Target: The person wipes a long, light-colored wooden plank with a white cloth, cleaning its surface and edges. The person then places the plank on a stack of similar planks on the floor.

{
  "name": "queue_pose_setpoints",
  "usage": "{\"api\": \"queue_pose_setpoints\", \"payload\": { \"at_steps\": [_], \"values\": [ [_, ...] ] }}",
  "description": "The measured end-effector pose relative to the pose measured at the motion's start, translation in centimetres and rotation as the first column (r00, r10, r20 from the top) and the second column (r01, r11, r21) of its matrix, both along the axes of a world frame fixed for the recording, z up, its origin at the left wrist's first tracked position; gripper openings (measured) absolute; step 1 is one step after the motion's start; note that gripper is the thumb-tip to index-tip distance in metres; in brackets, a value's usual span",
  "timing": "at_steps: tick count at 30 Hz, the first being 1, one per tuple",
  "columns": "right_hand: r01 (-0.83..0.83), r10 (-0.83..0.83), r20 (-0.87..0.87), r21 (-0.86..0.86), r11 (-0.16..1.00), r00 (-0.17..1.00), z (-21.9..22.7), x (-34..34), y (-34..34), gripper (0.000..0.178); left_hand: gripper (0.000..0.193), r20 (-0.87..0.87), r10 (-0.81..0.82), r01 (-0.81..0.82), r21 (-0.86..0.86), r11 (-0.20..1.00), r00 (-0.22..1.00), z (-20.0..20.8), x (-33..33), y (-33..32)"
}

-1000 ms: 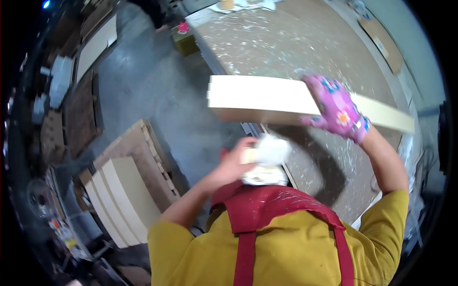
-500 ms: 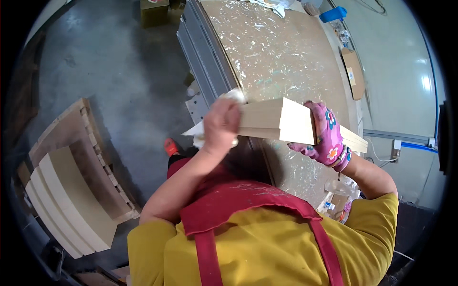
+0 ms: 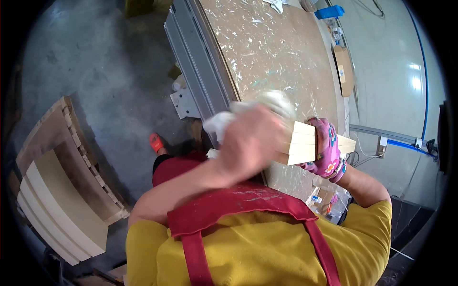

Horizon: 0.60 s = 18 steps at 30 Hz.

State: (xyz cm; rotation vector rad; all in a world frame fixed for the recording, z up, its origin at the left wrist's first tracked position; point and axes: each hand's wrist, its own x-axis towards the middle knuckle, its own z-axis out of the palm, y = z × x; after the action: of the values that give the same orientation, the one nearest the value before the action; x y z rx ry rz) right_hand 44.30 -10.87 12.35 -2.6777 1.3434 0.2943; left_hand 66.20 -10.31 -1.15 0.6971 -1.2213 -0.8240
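Observation:
My bare left hand (image 3: 253, 140), smeared by motion, is closed on a crumpled white cloth (image 3: 276, 102). It is at the near-left end of a stack of long cream-coloured boards (image 3: 304, 142), whose layered edges face up. Part of the stack is hidden behind that hand, so whether the cloth touches it I cannot tell. My right hand (image 3: 329, 148), in a pink flowered glove, grips the stack farther right, its fingers wrapped round the boards. The boards are held over the near end of a brown worktable (image 3: 286, 52).
White shavings and scraps litter the worktable, with grey panels (image 3: 191, 52) along its left side. On the floor at left, thick cream boards (image 3: 71, 205) lie on a wooden pallet (image 3: 43, 128). A cardboard piece (image 3: 343, 71) and a blue object (image 3: 329, 12) line the wall side.
My left hand has moved right along the boards with the cloth. The stack has turned, showing layered edges where a broad face was. The view has shifted slightly.

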Motion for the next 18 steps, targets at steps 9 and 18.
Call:
{"api": "queue_pose_setpoints", "payload": {
  "at_steps": [9,18],
  "values": [
    [-0.012,0.009,0.088,0.033,0.999,0.996,-0.2,-0.7,-0.1,0.092,0.014,0.098,0.163,-0.179,0.189,0.966,0.982,-2.4,0.2,-0.2],
    [-0.004,0.001,0.082,0.034,0.999,0.997,-0.4,-1.0,-0.1,0.093,0.007,0.162,0.036,-0.088,0.330,0.940,0.986,-5.3,0.4,0.8]
  ]
}}
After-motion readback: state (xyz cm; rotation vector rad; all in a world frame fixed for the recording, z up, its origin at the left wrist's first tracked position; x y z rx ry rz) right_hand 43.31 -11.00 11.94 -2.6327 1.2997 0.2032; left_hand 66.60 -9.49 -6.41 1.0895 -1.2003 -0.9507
